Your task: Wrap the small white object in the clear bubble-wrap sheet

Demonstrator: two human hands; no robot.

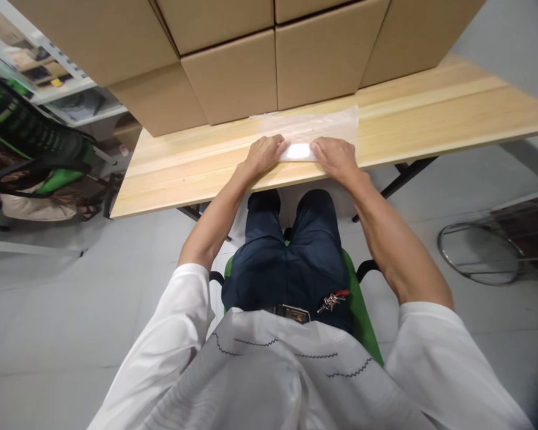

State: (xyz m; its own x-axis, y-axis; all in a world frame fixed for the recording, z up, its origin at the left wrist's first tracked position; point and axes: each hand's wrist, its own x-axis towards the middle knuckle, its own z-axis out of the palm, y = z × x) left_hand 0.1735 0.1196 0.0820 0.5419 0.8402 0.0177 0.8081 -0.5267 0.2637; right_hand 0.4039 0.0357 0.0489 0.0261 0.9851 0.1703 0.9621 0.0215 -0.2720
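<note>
A thin, translucent white plastic sheet or bag (327,124) lies on the wooden table near its front edge. My left hand (265,153) is closed at the near left part of it, thumb pointing inward. My right hand (336,156) is curled over the near right part in the same way. Between my two thumbs shows a bright white, glossy strip (298,151); I cannot tell whether it is folded plastic or something inside. The fingertips of both hands are hidden beneath the palms.
Large brown cardboard boxes (233,77) stand stacked along the back of the wooden table (174,179). A black and green office chair (45,143) is at the left, before a white shelf (94,119). A round metal-framed stool (479,254) stands on the floor at right.
</note>
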